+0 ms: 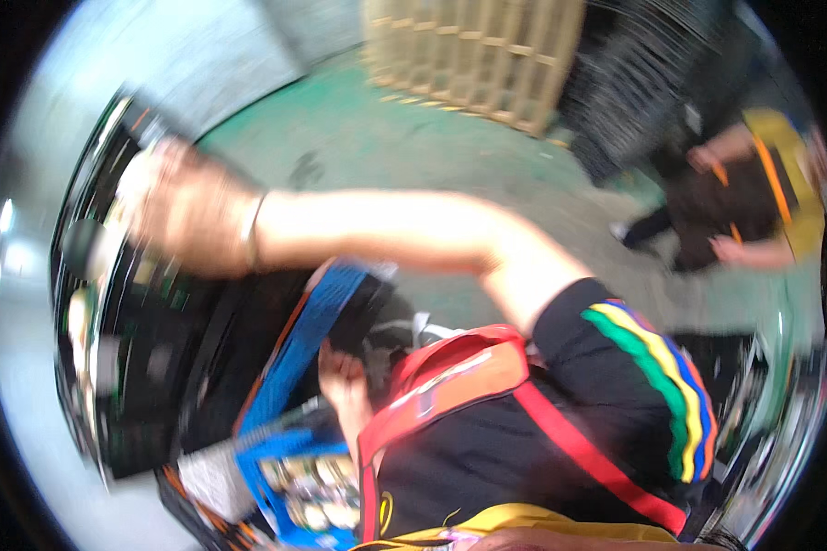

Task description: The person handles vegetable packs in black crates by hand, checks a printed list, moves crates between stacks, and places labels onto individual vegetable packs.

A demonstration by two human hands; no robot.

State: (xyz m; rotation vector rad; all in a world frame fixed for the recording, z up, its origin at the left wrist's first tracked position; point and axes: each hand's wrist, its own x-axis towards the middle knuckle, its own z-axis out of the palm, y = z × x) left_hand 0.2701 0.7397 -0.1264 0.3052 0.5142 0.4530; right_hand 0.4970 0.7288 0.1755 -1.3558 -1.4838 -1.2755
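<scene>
My right hand (186, 206) stretches far out to the left over a dark rack or workbench (158, 358). It is strongly blurred, and whether its fingers hold anything cannot be seen. A round dark object (84, 248) and a pale object (79, 320) sit near it along the far edge. Closer to my body, my left hand (342, 372) has its fingers partly curled beside a blue strip with an orange edge (310, 337); its grip is unclear. Below that hand is a blue plastic crate (256, 475) containing several pale, rounded items (317, 492).
A person (737, 200) in a dark apron stands at the right. Wooden pallets (472, 58) stand upright at the back, beside a dark stack (627, 82). A whitish block (213, 482) is left of the crate. Green floor (358, 151) spreads beyond my arm.
</scene>
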